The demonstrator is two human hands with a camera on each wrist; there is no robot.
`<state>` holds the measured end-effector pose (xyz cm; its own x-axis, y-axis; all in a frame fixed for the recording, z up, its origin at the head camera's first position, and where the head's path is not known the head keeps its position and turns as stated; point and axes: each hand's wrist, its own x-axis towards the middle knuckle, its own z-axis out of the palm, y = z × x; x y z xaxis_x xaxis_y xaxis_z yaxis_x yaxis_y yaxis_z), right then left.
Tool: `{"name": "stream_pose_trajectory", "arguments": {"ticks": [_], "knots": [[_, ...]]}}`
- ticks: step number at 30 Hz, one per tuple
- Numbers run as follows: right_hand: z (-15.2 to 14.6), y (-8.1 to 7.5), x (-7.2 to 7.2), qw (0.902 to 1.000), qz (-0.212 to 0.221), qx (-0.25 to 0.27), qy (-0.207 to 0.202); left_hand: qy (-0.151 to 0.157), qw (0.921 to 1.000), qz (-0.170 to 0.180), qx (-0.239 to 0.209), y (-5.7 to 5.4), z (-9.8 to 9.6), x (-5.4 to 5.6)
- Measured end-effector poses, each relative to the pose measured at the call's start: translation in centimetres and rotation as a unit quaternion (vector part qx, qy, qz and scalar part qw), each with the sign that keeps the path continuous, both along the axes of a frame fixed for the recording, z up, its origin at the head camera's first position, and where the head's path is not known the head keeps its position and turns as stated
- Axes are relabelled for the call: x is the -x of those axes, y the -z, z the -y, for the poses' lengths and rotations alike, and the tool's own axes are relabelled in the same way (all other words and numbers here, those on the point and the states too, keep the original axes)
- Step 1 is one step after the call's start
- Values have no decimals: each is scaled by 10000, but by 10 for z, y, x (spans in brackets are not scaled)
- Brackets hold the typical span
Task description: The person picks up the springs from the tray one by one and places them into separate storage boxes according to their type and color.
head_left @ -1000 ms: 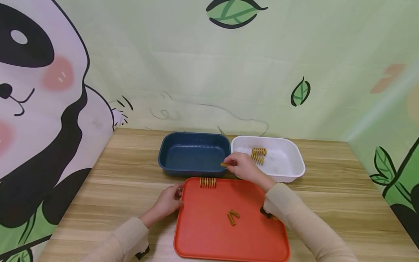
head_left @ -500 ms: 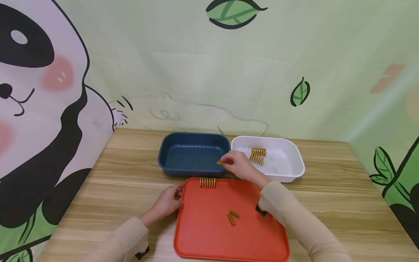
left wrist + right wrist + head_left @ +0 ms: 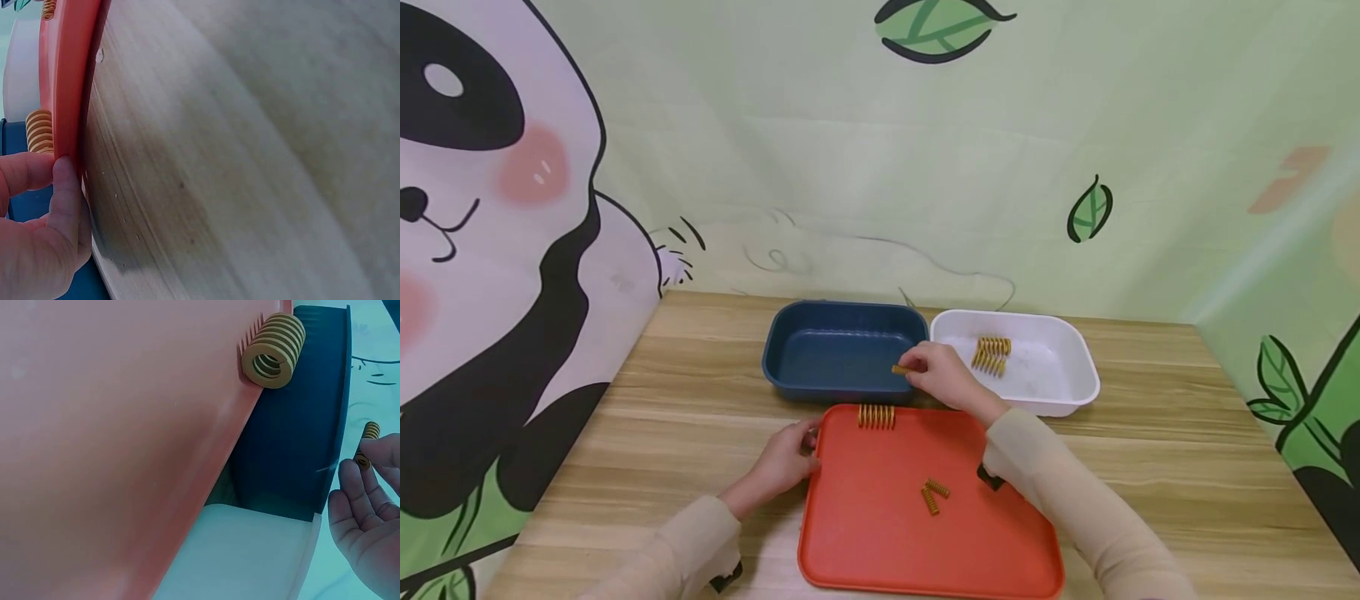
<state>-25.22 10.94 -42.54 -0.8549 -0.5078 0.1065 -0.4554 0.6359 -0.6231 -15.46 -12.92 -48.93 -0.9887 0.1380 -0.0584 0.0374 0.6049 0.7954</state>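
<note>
Over the front right of the dark blue bin point(image 3: 805, 390), my right hand point(image 3: 946, 377) pinches a small gold coil spring point(image 3: 899, 370) between thumb and fingertips. The right wrist view shows that small spring point(image 3: 371, 431) sticking out past the thumb. My left hand point(image 3: 781, 458) holds the left edge of the red tray point(image 3: 880, 533) near its far corner, and in the left wrist view its fingers point(image 3: 64, 187) are at the tray's edge. A large gold spring point(image 3: 876, 417) lies at the tray's far edge. Two small springs point(image 3: 930, 501) lie mid-tray.
To the right of the blue bin, a white bin point(image 3: 1052, 404) contains large gold springs point(image 3: 988, 363) at its left side. Both bins stand on the wooden table point(image 3: 1150, 417) behind the tray. A printed cloth backdrop point(image 3: 820, 167) rises behind the table.
My right hand has moved a little to the left with the small spring, farther over the blue bin. My left hand and the tray have stayed in place.
</note>
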Motion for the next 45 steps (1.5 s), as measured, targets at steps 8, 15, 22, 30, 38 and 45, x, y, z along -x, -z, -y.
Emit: {"name": "stream_pose_trajectory", "arguments": {"ticks": [8, 15, 22, 30, 38, 45], "knots": [[5, 0, 6, 9998, 180, 43, 76, 12, 10000, -55, 39, 0, 0, 1], [11, 2, 11, 9997, 213, 61, 93, 24, 10000, 9, 14, -2, 0, 0], [16, 5, 15, 9990, 391, -82, 214, -3, 10000, 36, 9, -1, -1, 0], [21, 6, 19, 9997, 142, -198, 64, -37, 9999, 70, 122, -1, -1, 0], [28, 7, 23, 9992, 271, -255, 135, -21, 9999, 101, 133, 1, -1, 1], [33, 8, 25, 9993, 250, -233, 134, -3, 9999, 45, 148, -1, 0, 0]]}}
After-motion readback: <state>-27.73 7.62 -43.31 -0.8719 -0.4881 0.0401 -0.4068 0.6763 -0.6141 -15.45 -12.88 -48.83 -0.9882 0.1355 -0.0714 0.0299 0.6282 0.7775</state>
